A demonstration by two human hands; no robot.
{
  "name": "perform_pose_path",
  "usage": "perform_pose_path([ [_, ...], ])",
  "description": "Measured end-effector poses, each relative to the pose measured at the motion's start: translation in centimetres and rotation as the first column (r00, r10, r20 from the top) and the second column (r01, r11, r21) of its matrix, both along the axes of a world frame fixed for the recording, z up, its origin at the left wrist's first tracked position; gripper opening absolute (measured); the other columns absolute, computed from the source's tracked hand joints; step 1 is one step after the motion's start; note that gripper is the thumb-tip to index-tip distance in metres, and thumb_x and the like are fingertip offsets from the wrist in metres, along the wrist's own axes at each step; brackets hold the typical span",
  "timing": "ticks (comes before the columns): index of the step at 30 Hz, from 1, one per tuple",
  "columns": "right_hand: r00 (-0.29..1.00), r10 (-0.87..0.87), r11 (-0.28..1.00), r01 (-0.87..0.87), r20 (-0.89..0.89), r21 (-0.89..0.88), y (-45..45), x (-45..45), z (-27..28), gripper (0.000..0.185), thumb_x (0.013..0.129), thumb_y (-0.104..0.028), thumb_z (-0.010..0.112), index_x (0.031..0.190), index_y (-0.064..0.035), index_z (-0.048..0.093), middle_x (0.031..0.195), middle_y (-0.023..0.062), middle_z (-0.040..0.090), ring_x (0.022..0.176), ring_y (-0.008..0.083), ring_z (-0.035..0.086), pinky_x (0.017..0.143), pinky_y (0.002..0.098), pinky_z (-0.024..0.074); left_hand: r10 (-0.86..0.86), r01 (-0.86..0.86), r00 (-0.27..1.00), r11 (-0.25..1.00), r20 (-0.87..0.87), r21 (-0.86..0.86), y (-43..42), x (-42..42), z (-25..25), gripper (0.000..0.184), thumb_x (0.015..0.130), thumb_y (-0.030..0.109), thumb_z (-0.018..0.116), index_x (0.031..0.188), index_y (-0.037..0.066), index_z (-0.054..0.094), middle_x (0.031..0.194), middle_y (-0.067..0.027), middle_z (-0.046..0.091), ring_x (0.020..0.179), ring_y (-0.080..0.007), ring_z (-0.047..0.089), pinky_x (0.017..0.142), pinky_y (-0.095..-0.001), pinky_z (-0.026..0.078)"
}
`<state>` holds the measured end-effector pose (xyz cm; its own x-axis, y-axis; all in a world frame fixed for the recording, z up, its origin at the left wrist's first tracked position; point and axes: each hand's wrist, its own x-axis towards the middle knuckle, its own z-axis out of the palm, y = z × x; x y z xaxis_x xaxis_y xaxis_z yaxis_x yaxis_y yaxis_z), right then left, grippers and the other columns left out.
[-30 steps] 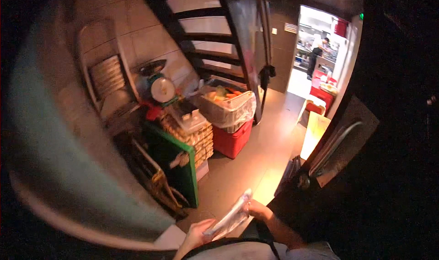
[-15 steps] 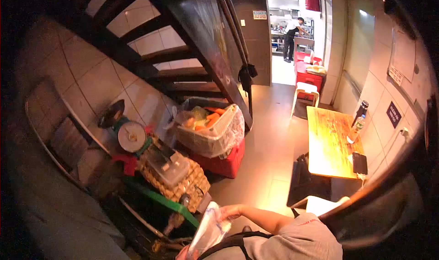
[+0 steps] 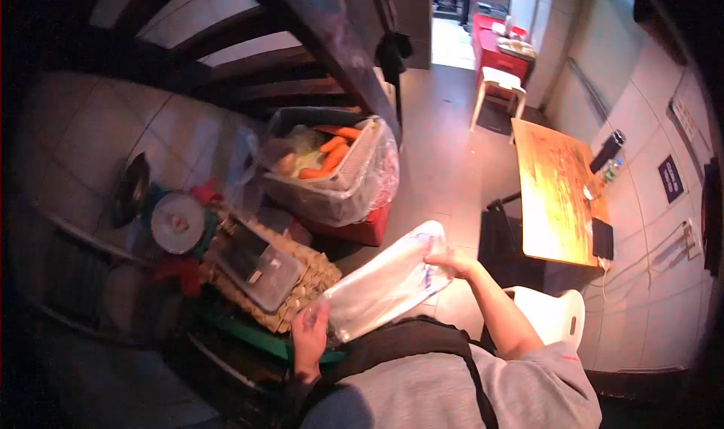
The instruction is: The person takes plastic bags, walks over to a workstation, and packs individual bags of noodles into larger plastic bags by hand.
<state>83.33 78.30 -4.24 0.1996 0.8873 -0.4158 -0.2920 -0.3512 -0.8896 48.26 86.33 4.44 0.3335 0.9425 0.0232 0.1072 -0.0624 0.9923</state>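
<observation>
A long, flat pack of clear plastic bags (image 3: 385,286) stretches between my two hands at waist height. My left hand (image 3: 309,335) grips its lower left end with fingers bent. At the upper right end, where blue print shows, my right hand (image 3: 450,263) pinches the edge. Just beyond my left hand are a tan, bumpy stack like egg trays (image 3: 320,278) and a clear plastic container (image 3: 277,280) on top of it. Farther off, carrots (image 3: 332,157) and other produce lie in a plastic-lined white basket (image 3: 366,154).
The basket stands on a red box (image 3: 371,229) under a staircase (image 3: 294,67). A round-dial scale (image 3: 179,222) is at left. On the right, a wooden table (image 3: 554,195) carries a black flask (image 3: 608,150), a bottle (image 3: 607,174) and a phone (image 3: 602,239). A white stool (image 3: 501,78) stands farther back.
My view has tilted down. The bag pack has risen and swung from near upright to stretched out across my front, with my hands now farther apart on it.
</observation>
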Motion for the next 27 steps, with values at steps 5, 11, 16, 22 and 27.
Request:
perform_pose_path([
  [5, 0.912, -0.388, 0.919, 0.394, -0.135, 0.022, -4.6, 6.7, -1.4, 0.036, 0.075, -0.015, 0.077, 0.105, 0.0002, 0.064, 0.097, 0.0066, 0.066, 0.087, 0.0161, 0.062, 0.078, 0.0293, 0.0507, -0.297, 0.364, 0.916, 0.899, 0.27, -0.245, 8.6, 9.8, 1.2, 0.029, 0.097, 0.021, 0.051, 0.11, -0.004, 0.061, 0.1, -0.0118, 0.066, 0.086, -0.0188, 0.064, 0.071, -0.0313, 0.054],
  [11, 0.784, -0.569, 0.788, 0.606, -0.249, 0.107, -4.4, 15.3, -2.7, 0.032, 0.078, -0.011, 0.073, 0.104, 0.0025, 0.063, 0.098, 0.0074, 0.065, 0.09, 0.0168, 0.062, 0.084, 0.0312, 0.0499, -0.466, 0.513, 0.854, 0.828, 0.23, -0.228, 16.8, 25.0, -0.9, 0.034, 0.098, 0.027, 0.049, 0.113, -0.002, 0.058, 0.103, -0.0151, 0.064, 0.082, -0.0242, 0.067, 0.066, -0.0325, 0.057],
  [16, 0.605, -0.795, 0.596, 0.771, 0.033, 0.225, -4.3, 27.4, -5.8, 0.04, 0.082, -0.006, 0.066, 0.119, 0.0044, 0.055, 0.108, 0.01, 0.062, 0.099, 0.0163, 0.058, 0.086, 0.0321, 0.0486, -0.242, 0.314, 0.928, 0.918, 0.284, -0.241, 23.1, 36.8, -0.7, 0.031, 0.098, 0.025, 0.049, 0.113, -0.001, 0.057, 0.099, -0.0119, 0.065, 0.077, -0.0215, 0.067, 0.062, -0.0287, 0.055],
  [22, 0.647, -0.517, 0.751, 0.657, 0.56, -0.066, -1.3, 41.9, -8.0, 0.028, 0.082, -0.006, 0.066, 0.109, -0.0005, 0.064, 0.084, 0.0045, 0.063, 0.075, 0.0138, 0.057, 0.068, 0.0269, 0.047, -0.189, 0.224, 0.965, 0.955, 0.179, -0.197, 27.5, 47.1, -1.5, 0.03, 0.097, 0.023, 0.05, 0.113, -0.002, 0.058, 0.101, -0.0111, 0.065, 0.08, -0.0197, 0.066, 0.064, -0.0296, 0.053],
  [27, 0.561, -0.481, 0.758, 0.652, 0.674, -0.001, 5.7, 46.6, -5.9, 0.021, 0.081, -0.018, 0.071, 0.094, -0.0023, 0.068, 0.078, 0.0094, 0.067, 0.073, 0.0179, 0.061, 0.07, 0.0335, 0.0479, -0.243, 0.229, 0.965, 0.965, -0.098, -0.13, 31.9, 51.6, -8.1, 0.025, 0.095, 0.017, 0.052, 0.111, 0.0, 0.061, 0.097, -0.0071, 0.067, 0.088, -0.0126, 0.061, 0.073, -0.0257, 0.049],
])
